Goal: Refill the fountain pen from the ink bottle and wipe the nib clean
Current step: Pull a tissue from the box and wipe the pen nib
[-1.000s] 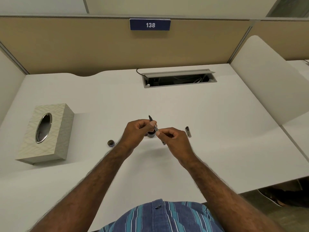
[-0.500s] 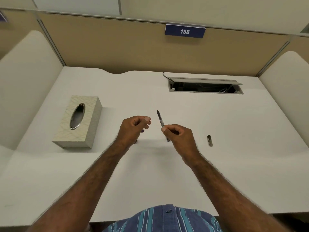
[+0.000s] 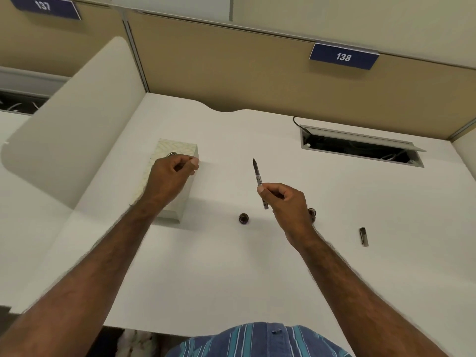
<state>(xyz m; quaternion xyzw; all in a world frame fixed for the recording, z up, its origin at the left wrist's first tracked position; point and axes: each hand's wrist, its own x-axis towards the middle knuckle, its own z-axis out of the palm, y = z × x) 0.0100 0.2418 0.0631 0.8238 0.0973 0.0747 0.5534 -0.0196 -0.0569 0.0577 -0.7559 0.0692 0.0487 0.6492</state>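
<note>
- The fountain pen [image 3: 258, 180] is being held clear of the surface [image 3: 257, 266] in the right hand [image 3: 286, 202], nib pointing toward 12 o'clock and tilted slightly left; the grip of thumb and forefinger is clamped on the lower barrel.
- Judged step: filling appears finished and the nib wipe is beginning, since the left hand [image 3: 171, 176] is reaching over the tissue box [image 3: 177, 150] at 9 o'clock from the pen.
- The left grip is pinching together at the box opening; whether a tissue is already caught cannot be told.
- Next move calls for: drawing one tissue free, bringing it to the nib, and keeping the nib raised so ink is not dripping.
- The ink bottle [image 3: 312, 213] is standing at 4 o'clock from the pen, partly hidden behind the right hand; it seems to be open and could be knocked by the wrist.
- A small dark round cap [image 3: 243, 218] is lying at 6 o'clock.
- A small dark pen part [image 3: 364, 236] is lying farther out at 4 o'clock, well apart.
- The cable tray [image 3: 360, 146] is sitting at 2 o'clock; nothing is blocking the path between the hands.
</note>
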